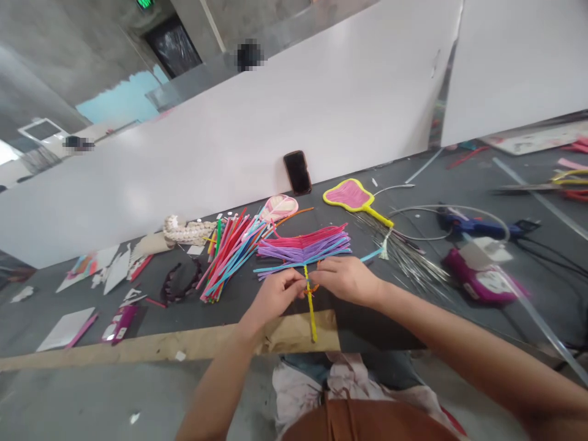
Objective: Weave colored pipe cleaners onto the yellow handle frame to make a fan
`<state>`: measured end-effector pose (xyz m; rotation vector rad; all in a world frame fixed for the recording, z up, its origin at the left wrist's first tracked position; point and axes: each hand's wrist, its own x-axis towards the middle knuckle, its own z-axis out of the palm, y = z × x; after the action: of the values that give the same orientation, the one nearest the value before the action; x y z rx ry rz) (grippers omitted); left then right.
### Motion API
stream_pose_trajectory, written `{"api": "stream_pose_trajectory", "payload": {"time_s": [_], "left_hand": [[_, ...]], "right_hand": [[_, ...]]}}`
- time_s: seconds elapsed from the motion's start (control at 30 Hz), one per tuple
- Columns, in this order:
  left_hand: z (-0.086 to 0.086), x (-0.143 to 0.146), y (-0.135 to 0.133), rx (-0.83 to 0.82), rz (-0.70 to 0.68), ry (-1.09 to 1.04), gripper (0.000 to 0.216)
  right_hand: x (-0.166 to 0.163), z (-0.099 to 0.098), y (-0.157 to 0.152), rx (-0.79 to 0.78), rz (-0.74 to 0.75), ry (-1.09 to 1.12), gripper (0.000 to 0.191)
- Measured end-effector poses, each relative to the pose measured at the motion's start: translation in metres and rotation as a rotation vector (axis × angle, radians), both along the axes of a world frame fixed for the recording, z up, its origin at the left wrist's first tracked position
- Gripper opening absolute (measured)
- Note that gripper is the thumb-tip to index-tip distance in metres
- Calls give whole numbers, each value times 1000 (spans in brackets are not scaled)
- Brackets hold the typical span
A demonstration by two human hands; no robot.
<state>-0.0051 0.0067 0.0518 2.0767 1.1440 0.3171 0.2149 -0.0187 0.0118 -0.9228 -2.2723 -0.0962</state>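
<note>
In front of me lies a fan-like piece of pink, purple and blue pipe cleaners (pixel 303 245), set in rows along a yellow pipe-cleaner stem (pixel 313 321). An orange pipe cleaner (pixel 314 290) loops about the stem just below the rows. My left hand (pixel 279 295) is closed in a pinch at the stem's left side, on the orange strand. From the right, my right hand (pixel 346 279) is closed too, fingertips on the same strand. Fingers hide much of the orange strand. Beyond them is a finished-looking pink fan with a yellow border (pixel 350 197).
Loose pipe cleaners (pixel 232 254) lie in a bundle to the left, near a dark hair claw (pixel 180 282). A phone (pixel 297 172) leans on the white partition (pixel 220 153). Rightward are wires (pixel 413 260), a blue glue gun (pixel 478 225), a magenta box (pixel 482 282) and scissors (pixel 551 185).
</note>
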Motion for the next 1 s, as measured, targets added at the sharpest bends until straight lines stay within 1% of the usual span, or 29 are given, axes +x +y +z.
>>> {"api": "stream_pose_trajectory", "payload": {"time_s": [0.03, 0.07, 0.1, 0.17, 0.2, 0.23, 0.33, 0.37, 0.43, 0.57, 0.63, 0.73, 0.87, 1.0], "left_hand": [[1, -2, 9, 140, 8, 77, 28], [0, -3, 18, 323, 76, 148, 27], [-2, -5, 26, 418, 154, 164, 26], [-10, -9, 38, 526, 256, 166, 25], [-17, -10, 42, 559, 260, 165, 23], [-25, -11, 43, 603, 233, 173, 21], [-48, -13, 38, 773, 50, 209, 13], [-54, -13, 36, 806, 4, 210, 12], [-61, -11, 32, 824, -30, 203, 10], [-64, -5, 32, 767, -20, 218, 11], [-64, -4, 33, 731, -2, 231, 11], [-65, -2, 31, 696, 5, 242, 11], [-66, 0, 29, 684, -8, 254, 13], [-66, 2, 29, 697, 14, 249, 12]], "right_hand": [[7, 0, 5, -22, -42, -18, 21], [14, 0, 11, -48, -102, -26, 21], [20, 0, 17, -69, -156, -37, 21], [28, -3, 29, -109, -213, -67, 22], [31, -6, 34, -126, -225, -69, 22], [33, -9, 37, -143, -229, -63, 21], [40, -18, 39, -175, -227, -33, 19], [43, -20, 37, -175, -225, -37, 19], [50, -20, 33, -157, -236, -75, 21], [58, -11, 27, -97, -342, -159, 21], [54, -6, 25, -82, -377, -199, 20], [42, -5, 21, -64, -391, -251, 20], [27, -9, 18, -116, -358, -241, 20], [20, -14, 18, -181, -338, -202, 20]]}}
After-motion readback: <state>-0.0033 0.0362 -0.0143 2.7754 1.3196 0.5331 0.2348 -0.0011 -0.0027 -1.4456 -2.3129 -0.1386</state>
